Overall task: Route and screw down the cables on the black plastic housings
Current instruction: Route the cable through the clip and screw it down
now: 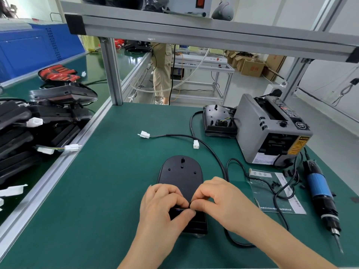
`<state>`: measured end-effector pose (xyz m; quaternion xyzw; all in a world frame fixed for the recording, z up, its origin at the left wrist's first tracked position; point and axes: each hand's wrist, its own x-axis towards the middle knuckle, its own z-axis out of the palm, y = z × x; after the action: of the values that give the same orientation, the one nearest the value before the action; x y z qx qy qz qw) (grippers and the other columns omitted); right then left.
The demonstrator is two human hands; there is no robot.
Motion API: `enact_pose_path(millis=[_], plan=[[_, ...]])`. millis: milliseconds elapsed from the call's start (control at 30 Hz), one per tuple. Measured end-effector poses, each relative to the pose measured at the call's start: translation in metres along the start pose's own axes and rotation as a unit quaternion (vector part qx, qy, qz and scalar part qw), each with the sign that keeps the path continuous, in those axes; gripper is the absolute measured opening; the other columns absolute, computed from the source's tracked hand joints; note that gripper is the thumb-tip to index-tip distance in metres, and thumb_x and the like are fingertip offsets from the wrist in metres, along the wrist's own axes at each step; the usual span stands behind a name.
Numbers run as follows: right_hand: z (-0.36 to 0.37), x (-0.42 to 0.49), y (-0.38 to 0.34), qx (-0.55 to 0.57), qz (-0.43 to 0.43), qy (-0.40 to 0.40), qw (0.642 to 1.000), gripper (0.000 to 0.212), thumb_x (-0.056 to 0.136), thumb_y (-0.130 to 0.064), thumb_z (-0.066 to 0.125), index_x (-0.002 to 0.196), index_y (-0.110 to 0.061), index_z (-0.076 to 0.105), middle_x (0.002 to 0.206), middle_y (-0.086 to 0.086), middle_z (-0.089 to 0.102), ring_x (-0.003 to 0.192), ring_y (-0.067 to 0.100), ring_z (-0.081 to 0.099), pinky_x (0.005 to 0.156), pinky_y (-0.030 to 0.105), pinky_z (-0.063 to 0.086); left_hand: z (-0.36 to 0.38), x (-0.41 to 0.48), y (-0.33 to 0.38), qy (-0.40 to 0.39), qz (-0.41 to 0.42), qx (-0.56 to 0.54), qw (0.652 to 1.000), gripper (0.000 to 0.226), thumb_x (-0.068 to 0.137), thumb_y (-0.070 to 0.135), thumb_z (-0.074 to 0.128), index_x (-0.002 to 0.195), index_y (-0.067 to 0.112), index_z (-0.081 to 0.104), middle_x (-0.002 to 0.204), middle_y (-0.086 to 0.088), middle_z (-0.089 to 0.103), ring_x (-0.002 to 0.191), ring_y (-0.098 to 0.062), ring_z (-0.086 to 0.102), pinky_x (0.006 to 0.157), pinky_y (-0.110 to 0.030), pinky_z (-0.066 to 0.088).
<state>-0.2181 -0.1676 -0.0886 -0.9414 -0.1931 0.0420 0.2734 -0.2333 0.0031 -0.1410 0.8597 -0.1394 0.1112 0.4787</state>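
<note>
Head view: left hand (161, 206), right hand (219, 202) cover housing (182, 171) midsection.

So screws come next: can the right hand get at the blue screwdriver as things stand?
Probably yes: the screwdriver lies uncovered on the mat right of the right hand, with only a plastic bag and loose cord between. It must first release the cable it pinches at the housing.

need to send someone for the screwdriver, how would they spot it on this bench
Start at the grey tape dispenser on the right of the green mat. Just nearer the person, by the mat's right edge, lies the electric screwdriver: the only long tool, black with a blue band, bit pointing toward the person.
</note>
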Motion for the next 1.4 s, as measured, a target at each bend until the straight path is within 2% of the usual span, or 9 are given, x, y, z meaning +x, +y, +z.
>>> enact_pose_path(millis=[167, 267, 400, 533, 633, 800, 1000, 1300, 1400], plan=[[0.01, -0.008, 0.002, -0.045, -0.035, 0.067, 0.996, 0.014, 0.089, -0.039, 0.06, 0.082, -0.029, 0.064, 0.076, -0.019, 0.051, 0.086, 0.0, 0.04, 0.077, 0.016, 0.034, 0.0, 0.0, 0.001, 0.007, -0.001, -0.01, 1.0, 0.009, 0.066, 0.04, 0.07, 0.065, 0.032, 0.065, 0.099, 0.023, 0.054, 0.108, 0.002, 0.04, 0.09, -0.028, 0.035], [0.014, -0.01, -0.001, -0.037, -0.029, 0.068, 0.997, 0.014, 0.09, -0.038, 0.058, 0.079, -0.03, 0.058, 0.077, -0.018, 0.051, 0.086, 0.001, 0.041, 0.075, 0.017, 0.034, -0.002, 0.0, 0.0, -0.015, -0.008, -0.02, 1.0, 0.015, 0.071, 0.031, 0.079, 0.066, 0.035, 0.065, 0.098, 0.023, 0.053, 0.111, 0.002, 0.038, 0.101, -0.025, 0.028], [0.007, -0.004, -0.002, 0.046, 0.023, 0.019, 0.998, 0.014, 0.089, -0.03, 0.062, 0.075, -0.03, 0.059, 0.077, -0.017, 0.056, 0.085, -0.001, 0.046, 0.072, 0.012, 0.034, -0.018, -0.001, -0.006, -0.075, -0.018, -0.066, 0.995, 0.02, 0.085, 0.019, 0.068, 0.082, 0.039, 0.065, 0.104, 0.027, 0.049, 0.12, 0.003, 0.035, 0.091, -0.003, 0.025], [-0.002, -0.001, -0.001, 0.134, 0.065, -0.039, 0.988, 0.019, 0.087, -0.021, 0.065, 0.072, -0.031, 0.061, 0.074, -0.014, 0.06, 0.064, -0.008, 0.049, 0.064, 0.007, 0.036, -0.024, -0.004, -0.01, -0.091, 0.008, -0.08, 0.993, 0.015, 0.084, 0.025, 0.059, 0.09, 0.039, 0.06, 0.106, 0.02, 0.051, 0.12, -0.006, 0.039, 0.09, -0.005, 0.028], [-0.004, 0.002, 0.0, 0.167, 0.077, -0.074, 0.98, 0.019, 0.087, -0.018, 0.066, 0.072, -0.03, 0.064, 0.076, -0.01, 0.064, 0.065, -0.006, 0.051, 0.065, 0.008, 0.04, -0.022, -0.004, -0.012, -0.083, 0.03, -0.087, 0.992, 0.02, 0.082, 0.021, 0.06, 0.084, 0.04, 0.06, 0.104, 0.016, 0.052, 0.116, -0.012, 0.042, 0.088, -0.007, 0.03], [-0.005, 0.008, 0.002, 0.153, 0.09, -0.104, 0.979, 0.018, 0.086, -0.024, 0.067, 0.071, -0.032, 0.065, 0.079, -0.003, 0.067, 0.072, 0.003, 0.054, 0.076, 0.025, 0.047, -0.02, -0.004, -0.016, -0.077, 0.049, -0.076, 0.993, 0.018, 0.079, 0.018, 0.06, 0.081, 0.036, 0.059, 0.105, 0.019, 0.049, 0.114, -0.01, 0.04, 0.081, -0.011, 0.037], [-0.01, 0.023, 0.001, 0.107, 0.115, -0.159, 0.975, 0.016, 0.084, -0.032, 0.068, 0.068, -0.031, 0.063, 0.059, -0.019, 0.055, 0.058, -0.003, 0.045, 0.061, 0.016, 0.038, -0.018, -0.004, -0.015, -0.065, 0.064, -0.073, 0.993, 0.017, 0.08, 0.015, 0.06, 0.082, 0.032, 0.057, 0.104, 0.019, 0.048, 0.113, -0.011, 0.04, 0.082, -0.015, 0.038], [-0.026, 0.048, -0.011, -0.007, 0.123, -0.283, 0.951, 0.02, 0.085, -0.042, 0.063, 0.067, -0.035, 0.064, 0.059, -0.028, 0.056, 0.06, -0.009, 0.049, 0.063, 0.017, 0.034, -0.018, -0.005, -0.014, -0.058, 0.06, -0.083, 0.993, 0.016, 0.081, 0.016, 0.061, 0.08, 0.032, 0.06, 0.1, 0.017, 0.05, 0.111, -0.011, 0.043, 0.082, -0.011, 0.037], [-0.029, 0.051, -0.011, -0.006, 0.117, -0.306, 0.945, 0.016, 0.087, -0.04, 0.063, 0.073, -0.033, 0.066, 0.071, -0.024, 0.061, 0.073, -0.007, 0.054, 0.072, 0.018, 0.038, -0.017, -0.005, -0.015, -0.052, 0.054, -0.086, 0.993, 0.016, 0.079, 0.017, 0.062, 0.08, 0.033, 0.061, 0.099, 0.017, 0.051, 0.111, -0.009, 0.043, 0.082, -0.009, 0.037]])
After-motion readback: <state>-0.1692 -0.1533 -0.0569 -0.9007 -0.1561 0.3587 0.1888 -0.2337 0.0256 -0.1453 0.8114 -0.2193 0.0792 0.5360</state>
